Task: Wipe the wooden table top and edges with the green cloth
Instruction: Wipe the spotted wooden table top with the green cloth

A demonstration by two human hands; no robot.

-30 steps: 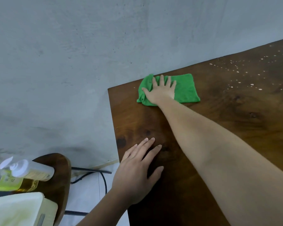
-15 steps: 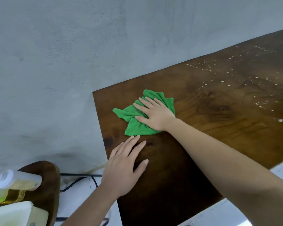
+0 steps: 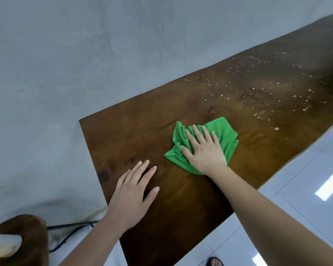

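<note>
A dark wooden table top (image 3: 190, 206) runs from the near left toward the far right, against a grey wall. The green cloth (image 3: 226, 136) lies bunched on the wood near the middle. My right hand (image 3: 204, 150) presses flat on the cloth with the fingers spread. My left hand (image 3: 132, 192) rests flat on bare wood near the table's left edge, holding nothing. White droplets (image 3: 258, 93) speckle the far right part of the top.
A small dark wooden stool (image 3: 34, 233) stands at the lower left with a blurred bottle (image 3: 2, 246) on it. A black cable (image 3: 69, 235) lies on the white tiled floor (image 3: 306, 198). A sandalled foot (image 3: 214, 262) shows at the bottom edge.
My right hand has slid the cloth from the far left corner toward me and then rightward to the middle of the top. My left hand stayed planted near the left edge.
</note>
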